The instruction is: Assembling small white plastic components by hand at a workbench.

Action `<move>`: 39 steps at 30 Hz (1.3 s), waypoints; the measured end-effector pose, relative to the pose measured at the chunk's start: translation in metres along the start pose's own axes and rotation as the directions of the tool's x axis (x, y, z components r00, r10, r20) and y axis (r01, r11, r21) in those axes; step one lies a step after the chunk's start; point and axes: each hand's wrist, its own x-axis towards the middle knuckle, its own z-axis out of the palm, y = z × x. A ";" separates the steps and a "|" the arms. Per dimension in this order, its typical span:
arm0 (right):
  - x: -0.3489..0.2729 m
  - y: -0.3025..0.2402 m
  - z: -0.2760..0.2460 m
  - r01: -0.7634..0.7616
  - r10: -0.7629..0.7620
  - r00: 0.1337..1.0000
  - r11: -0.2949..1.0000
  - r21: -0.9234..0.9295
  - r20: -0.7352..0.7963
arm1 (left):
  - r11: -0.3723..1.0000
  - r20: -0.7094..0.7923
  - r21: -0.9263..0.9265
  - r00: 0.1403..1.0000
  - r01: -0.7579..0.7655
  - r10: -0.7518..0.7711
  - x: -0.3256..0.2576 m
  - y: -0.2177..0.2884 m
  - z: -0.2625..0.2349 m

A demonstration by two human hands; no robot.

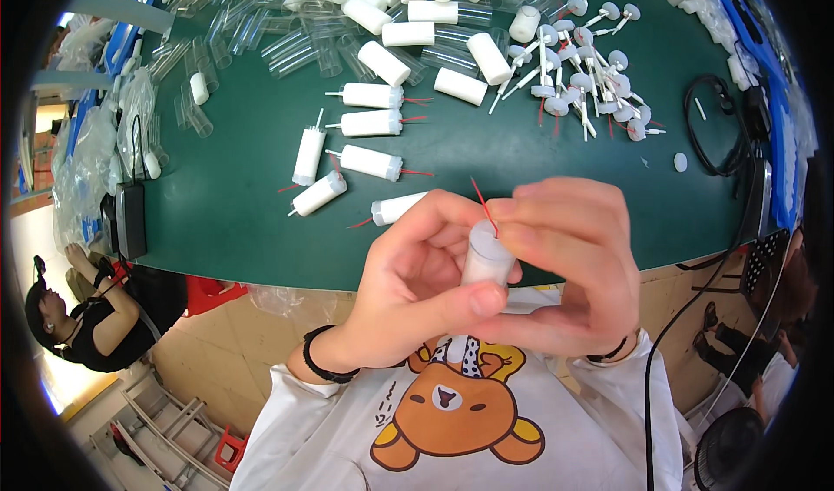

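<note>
From overhead, the left hand and right hand pinch a white tube between them, above the near edge of the green table; a red wire pokes from its top beside the right fingertips.

This looks like a small workshop: a big green bench is covered with heaps of white tubes, clear tubes and little white caps.
</note>
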 end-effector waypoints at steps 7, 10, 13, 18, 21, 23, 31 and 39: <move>-0.002 -0.007 -0.005 -0.132 0.133 0.990 0.991 0.037 -0.052 | 0.995 0.137 -0.061 0.988 0.081 -0.072 -0.002 0.004 0.001; -0.004 -0.011 -0.006 -0.145 0.145 0.988 0.989 0.002 -0.051 | 0.994 0.162 -0.052 0.983 0.098 -0.088 -0.001 0.007 0.005; -0.005 -0.016 -0.002 -0.202 0.214 0.965 0.975 0.093 -0.153 | 0.989 0.165 -0.041 0.978 0.140 -0.131 0.000 0.008 0.007; -0.004 -0.013 -0.009 -0.202 0.205 0.977 0.978 0.050 -0.055 | 0.989 0.160 -0.125 0.985 0.079 -0.058 -0.002 -0.003 -0.002; -0.008 -0.017 -0.013 -0.216 0.216 0.976 0.976 0.012 -0.028 | 0.995 0.145 -0.018 0.985 -0.094 0.095 0.002 -0.003 -0.009; -0.014 -0.020 -0.014 -0.288 0.289 0.955 0.957 0.029 -0.073 | 0.978 0.169 0.064 0.968 -0.200 0.187 0.005 -0.005 -0.011; -0.023 -0.018 -0.013 -0.272 0.268 0.948 0.962 0.000 -0.172 | 0.929 0.151 0.110 0.930 -0.353 0.336 0.005 -0.013 -0.015; -0.021 -0.018 -0.017 -0.213 0.192 0.972 0.964 -0.159 -0.135 | 0.912 0.151 0.244 0.942 -0.331 0.301 0.003 -0.012 -0.012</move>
